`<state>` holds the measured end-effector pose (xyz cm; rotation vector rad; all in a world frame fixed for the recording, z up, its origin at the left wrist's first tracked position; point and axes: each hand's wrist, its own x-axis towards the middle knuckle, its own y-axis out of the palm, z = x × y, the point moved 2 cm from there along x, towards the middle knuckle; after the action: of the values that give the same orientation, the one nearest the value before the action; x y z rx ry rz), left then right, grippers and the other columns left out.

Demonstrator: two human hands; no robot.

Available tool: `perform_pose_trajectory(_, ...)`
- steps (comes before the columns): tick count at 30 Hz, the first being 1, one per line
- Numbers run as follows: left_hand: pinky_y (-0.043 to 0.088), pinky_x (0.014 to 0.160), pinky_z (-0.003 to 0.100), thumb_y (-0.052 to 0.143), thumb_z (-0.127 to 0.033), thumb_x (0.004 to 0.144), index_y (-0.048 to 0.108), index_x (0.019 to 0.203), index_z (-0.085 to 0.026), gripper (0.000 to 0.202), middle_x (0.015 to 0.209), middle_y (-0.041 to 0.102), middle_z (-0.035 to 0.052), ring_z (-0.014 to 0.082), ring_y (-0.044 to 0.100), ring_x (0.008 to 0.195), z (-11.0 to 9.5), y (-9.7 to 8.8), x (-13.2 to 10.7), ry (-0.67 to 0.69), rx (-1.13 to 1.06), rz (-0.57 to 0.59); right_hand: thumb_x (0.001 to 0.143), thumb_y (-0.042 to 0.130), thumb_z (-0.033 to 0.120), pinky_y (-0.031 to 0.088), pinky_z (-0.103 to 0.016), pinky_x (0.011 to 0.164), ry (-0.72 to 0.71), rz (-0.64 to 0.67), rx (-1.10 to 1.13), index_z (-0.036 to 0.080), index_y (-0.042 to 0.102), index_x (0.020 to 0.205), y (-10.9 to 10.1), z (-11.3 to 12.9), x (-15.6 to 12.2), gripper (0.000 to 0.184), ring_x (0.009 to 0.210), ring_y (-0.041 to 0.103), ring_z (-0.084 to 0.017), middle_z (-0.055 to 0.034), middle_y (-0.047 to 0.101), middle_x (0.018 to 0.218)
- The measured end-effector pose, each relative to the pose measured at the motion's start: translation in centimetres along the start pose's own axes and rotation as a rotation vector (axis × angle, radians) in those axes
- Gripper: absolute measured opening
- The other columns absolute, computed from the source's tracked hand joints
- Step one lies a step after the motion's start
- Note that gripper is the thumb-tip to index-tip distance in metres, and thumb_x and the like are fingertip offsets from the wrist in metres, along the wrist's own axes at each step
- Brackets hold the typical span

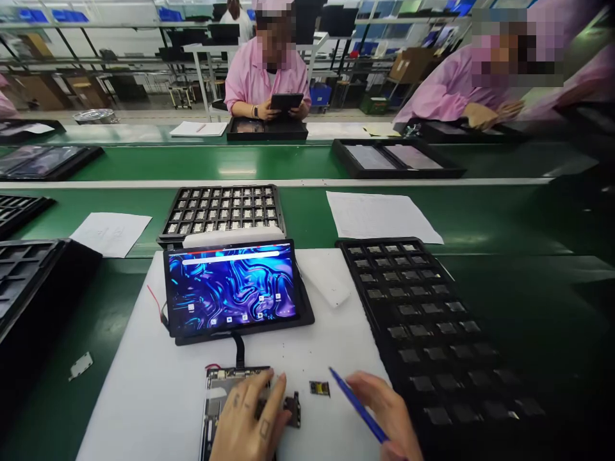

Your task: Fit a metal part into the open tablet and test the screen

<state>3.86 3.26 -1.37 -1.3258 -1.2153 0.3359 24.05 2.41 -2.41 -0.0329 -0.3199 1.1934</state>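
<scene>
1. Head view: the left hand (250,416) lies flat and open on an opened circuit board (217,400), fingertips at a small dark module (292,410)
2. The right hand (389,410) grips a blue pen (358,404); a tiny chip (319,388) lies on the desk (144,397) between both hands
3. A lit tablet (233,288) stands just behind

Open white mat (144,397) left of circuit board (216,397); component tray (432,333) flanking right.
</scene>
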Motion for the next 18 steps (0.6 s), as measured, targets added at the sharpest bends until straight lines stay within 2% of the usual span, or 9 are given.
perform_pose_trajectory(1, 0.052, 0.078, 0.03, 0.042, -0.016, 0.097, 0.058, 0.115, -0.013, 0.024, 0.102, 0.066, 0.0105, 0.0198, 0.063, 0.091, 0.0, -0.2, 0.0, 0.063, -0.032, -0.008, 0.084, 0.038, 0.072, 0.055, -0.026, 0.058, 0.016, 0.024, 0.12, 0.025, 0.068, 0.098, 0.6, -0.2, -0.1, 0.057, 0.07, 0.066, -0.02, -0.0054, 0.066, 0.086)
perform_pose_trajectory(3, 0.051, 0.077, 0.025, 0.038, -0.011, 0.098, 0.063, 0.105, -0.014, 0.027, 0.097, 0.069, 0.0043, 0.0152, 0.064, 0.089, -0.2, -0.5, 0.0, 0.226, -0.07, -0.018, 0.089, 0.044, 0.062, 0.055, -0.025, 0.058, 0.088, 0.08, 0.291, 0.025, 0.068, 0.083, 1.9, -0.7, -0.3, 0.045, 0.068, 0.067, -0.019, -0.0039, 0.064, 0.085)
perform_pose_trajectory(6, 0.051, 0.071, 0.022, 0.03, -0.013, 0.101, 0.067, 0.094, -0.017, 0.038, 0.094, 0.072, -0.0033, 0.0104, 0.066, 0.085, -0.5, -0.3, -0.1, 0.374, -0.012, -0.026, 0.086, 0.065, 0.035, 0.052, -0.021, 0.053, 0.16, 0.117, 0.277, 0.022, 0.058, 0.066, 3.3, -1.2, -0.9, 0.025, 0.057, 0.062, -0.014, 0.0004, 0.061, 0.073)
perform_pose_trajectory(8, 0.052, 0.068, 0.021, 0.027, -0.016, 0.102, 0.067, 0.093, -0.018, 0.041, 0.095, 0.072, -0.0059, 0.0092, 0.066, 0.085, -0.6, 0.1, -0.4, 0.388, 0.03, -0.008, 0.082, 0.069, 0.023, 0.046, -0.019, 0.048, 0.122, 0.115, 0.184, 0.021, 0.05, 0.06, 3.9, -1.2, -1.3, 0.029, 0.052, 0.056, -0.011, 0.0027, 0.057, 0.065)
perform_pose_trajectory(11, 0.052, 0.069, 0.022, 0.026, -0.015, 0.102, 0.067, 0.097, -0.019, 0.042, 0.098, 0.071, -0.0065, 0.0095, 0.065, 0.088, -0.7, 0.7, -1.0, 0.378, 0.053, 0.014, 0.086, 0.061, 0.02, 0.039, -0.019, 0.046, 0.072, 0.06, 0.1, 0.021, 0.04, 0.056, 4.4, -0.8, -1.7, 0.037, 0.048, 0.048, -0.01, 0.0042, 0.049, 0.058)
perform_pose_trajectory(14, 0.051, 0.072, 0.023, 0.028, -0.013, 0.101, 0.067, 0.099, -0.019, 0.039, 0.099, 0.071, -0.0059, 0.0108, 0.064, 0.089, -0.7, 0.9, -1.3, 0.361, 0.031, 0.022, 0.086, 0.057, 0.018, 0.038, -0.02, 0.047, 0.03, 0.06, 0.065, 0.021, 0.037, 0.057, 4.6, -0.6, -1.7, 0.036, 0.048, 0.047, -0.011, 0.0046, 0.047, 0.058)
perform_pose_trajectory(18, 0.048, 0.074, 0.023, 0.029, -0.013, 0.101, 0.067, 0.097, -0.019, 0.039, 0.097, 0.071, -0.0059, 0.0108, 0.064, 0.088, -0.6, 0.7, -1.1, 0.339, -0.002, -0.003, 0.085, 0.056, 0.011, 0.04, -0.021, 0.049, -0.059, 0.141, -0.02, 0.021, 0.039, 0.059, 4.4, -0.7, -1.7, 0.033, 0.049, 0.049, -0.011, 0.0045, 0.049, 0.058)
